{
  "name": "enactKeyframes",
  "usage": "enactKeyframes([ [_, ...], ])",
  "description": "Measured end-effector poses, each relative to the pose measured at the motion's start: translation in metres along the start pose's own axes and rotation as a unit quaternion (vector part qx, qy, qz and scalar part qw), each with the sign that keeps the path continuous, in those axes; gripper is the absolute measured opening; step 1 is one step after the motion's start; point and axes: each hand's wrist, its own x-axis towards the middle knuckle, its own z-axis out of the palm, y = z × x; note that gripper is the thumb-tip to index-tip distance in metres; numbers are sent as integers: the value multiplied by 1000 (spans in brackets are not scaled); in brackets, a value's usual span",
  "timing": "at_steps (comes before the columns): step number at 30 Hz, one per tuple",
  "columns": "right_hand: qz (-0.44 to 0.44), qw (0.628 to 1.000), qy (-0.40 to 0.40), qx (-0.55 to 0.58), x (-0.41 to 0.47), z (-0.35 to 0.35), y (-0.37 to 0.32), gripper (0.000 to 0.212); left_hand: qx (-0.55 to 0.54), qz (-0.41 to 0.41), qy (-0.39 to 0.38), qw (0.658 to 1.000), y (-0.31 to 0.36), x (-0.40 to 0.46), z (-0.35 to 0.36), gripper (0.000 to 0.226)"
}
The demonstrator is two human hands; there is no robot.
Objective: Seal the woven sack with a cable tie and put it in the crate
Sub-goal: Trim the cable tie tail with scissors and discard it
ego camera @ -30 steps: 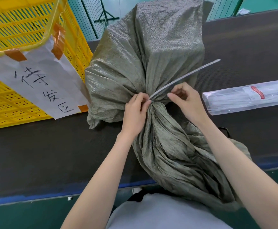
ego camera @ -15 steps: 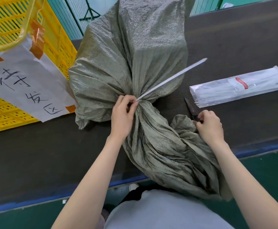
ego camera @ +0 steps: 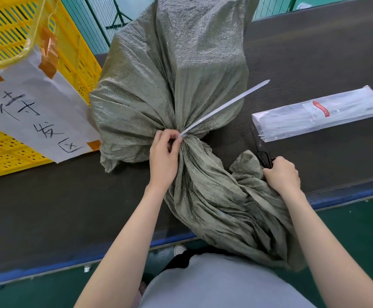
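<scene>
Dark bench, center frame: sack looks soft, bulky; left hand pinches tie at neck, the best hold, while right hand curls on scissors w/ crate upper left.

This looked like a packing or dispatch area in a warehouse or factory. The main landmark was a long dark belt-like work surface with a blue edge, resembling a conveyor. At its left end stood a yellow perforated plastic crate, and taped to the crate's side was a white paper sign with handwritten characters. On the belt's right part lay a clear packet of cable ties, and just in front of the packet lay black scissors. Beyond the belt's far edge rose green wire-mesh fencing. Below its near edge the floor was painted dark green.
</scene>
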Motion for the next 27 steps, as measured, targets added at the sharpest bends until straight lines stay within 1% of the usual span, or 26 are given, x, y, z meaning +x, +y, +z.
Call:
enactKeyframes([
  [4,-2,1000,-16,20,11,-7,0,38,1,-3,1,1000,1,0,0,5],
  [7,-16,1000,-1,26,16,-13,-7,45,0,-7,1,1000,0,0,1,6],
  [9,-33,998,31,45,18,-19,-13,45,-5,-12,6,1000,0,1,1,7],
  [14,-89,981,120,126,21,-34,-23,36,-24,-25,24,999,1,2,3,8],
  [19,-152,961,206,109,21,-40,-37,34,-45,-36,34,998,1,1,3,9],
  [24,-197,933,268,136,19,-46,-43,30,-70,-48,42,995,-1,0,3,9],
  [27,-199,925,284,156,16,-52,-46,25,-76,-47,46,995,-2,-1,3,9],
])
